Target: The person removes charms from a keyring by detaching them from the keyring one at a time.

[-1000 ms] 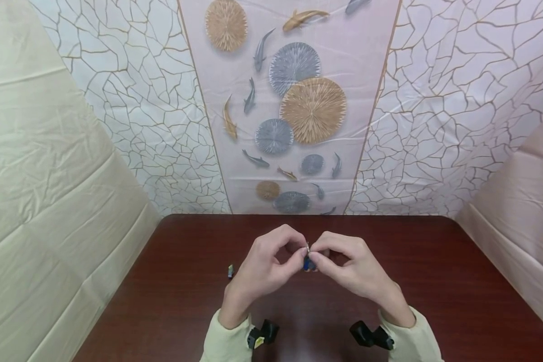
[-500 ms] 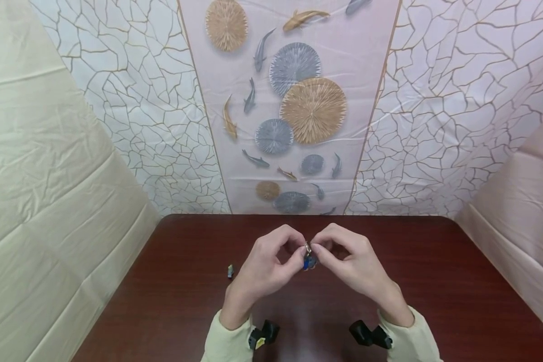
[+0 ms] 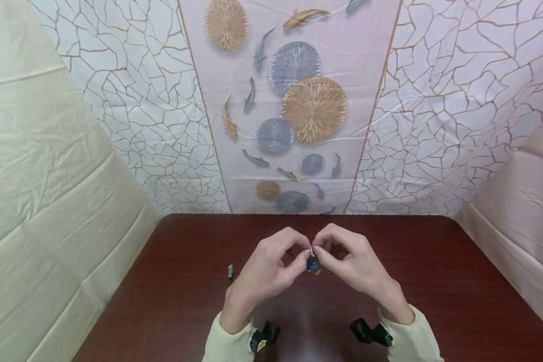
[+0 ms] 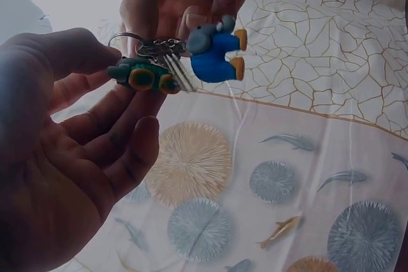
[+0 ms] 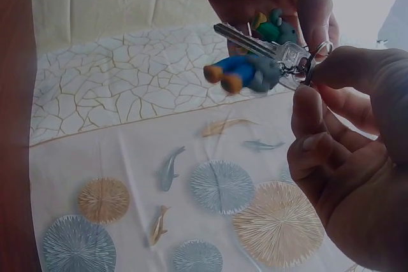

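Note:
Held up over the table's middle, a metal key ring [image 5: 324,49] sits between my two hands. My left hand [image 3: 271,264] pinches it between thumb and index finger, and my right hand [image 3: 355,261] pinches it from the other side. From the ring hang several keys [image 5: 245,39] and two small figurine charms. One charm is a grey-headed figure in blue with orange feet, the blue charm [image 4: 217,55]. The other, a green charm [image 4: 143,76], is grey-headed too and lies close by my left fingers. The fingertips partly hide the ring.
A small grey-blue piece with a yellowish top [image 3: 230,271] lies on the dark red-brown table [image 3: 185,301], left of my left hand. Patterned cloth [image 3: 271,100] hangs behind the table, with plain cream cloth [image 3: 63,201] at the sides.
Both hands stay close together. The left fingertips have shifted slightly right with the ring, and the right fingertips have lifted a little. The hanging charms have swung and turned.

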A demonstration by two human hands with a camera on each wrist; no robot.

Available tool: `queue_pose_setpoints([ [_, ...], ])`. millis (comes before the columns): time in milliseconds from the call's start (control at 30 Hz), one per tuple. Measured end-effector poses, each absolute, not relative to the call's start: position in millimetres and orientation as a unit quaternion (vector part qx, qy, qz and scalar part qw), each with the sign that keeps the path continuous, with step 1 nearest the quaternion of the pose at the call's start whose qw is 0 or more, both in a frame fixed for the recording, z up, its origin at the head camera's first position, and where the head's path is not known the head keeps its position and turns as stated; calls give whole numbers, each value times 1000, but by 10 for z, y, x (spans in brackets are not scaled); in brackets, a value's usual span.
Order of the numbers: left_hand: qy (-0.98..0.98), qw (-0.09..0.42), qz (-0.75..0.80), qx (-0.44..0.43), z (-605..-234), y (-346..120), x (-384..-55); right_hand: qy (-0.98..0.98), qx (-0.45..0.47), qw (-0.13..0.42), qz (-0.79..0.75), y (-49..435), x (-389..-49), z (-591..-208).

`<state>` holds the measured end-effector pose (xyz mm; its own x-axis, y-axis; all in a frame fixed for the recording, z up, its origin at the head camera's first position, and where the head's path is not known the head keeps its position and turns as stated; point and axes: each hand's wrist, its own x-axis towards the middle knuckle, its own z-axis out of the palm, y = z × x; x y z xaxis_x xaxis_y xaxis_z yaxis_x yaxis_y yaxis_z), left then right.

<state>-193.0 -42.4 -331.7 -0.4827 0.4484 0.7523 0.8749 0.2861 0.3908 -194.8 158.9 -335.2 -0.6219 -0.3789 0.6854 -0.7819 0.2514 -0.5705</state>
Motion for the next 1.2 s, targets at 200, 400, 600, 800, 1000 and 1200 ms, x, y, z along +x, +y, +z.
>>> queue_pose_setpoints([
  [200,-763,263,-401,-433,-3305,-424,-1909,-759,376,196,494,1595,-1956,-3364],
  [400,-767,270,-391,-431,-3292,-420,-1888,-747,389,204,499,1599,-1963,-3373],
  [600,-771,256,-402,-423,-3286,-422,-1873,-725,413,231,499,1582,-1983,-3395],
  [800,-777,237,-412,-413,-3287,-450,-1876,-722,418,232,501,1573,-1987,-3400],
  [1000,-760,231,-413,-445,-3289,-476,-1888,-734,409,211,500,1596,-1956,-3378],
  [1200,-739,230,-417,-476,-3281,-490,-1903,-719,430,219,499,1599,-1939,-3349],
])
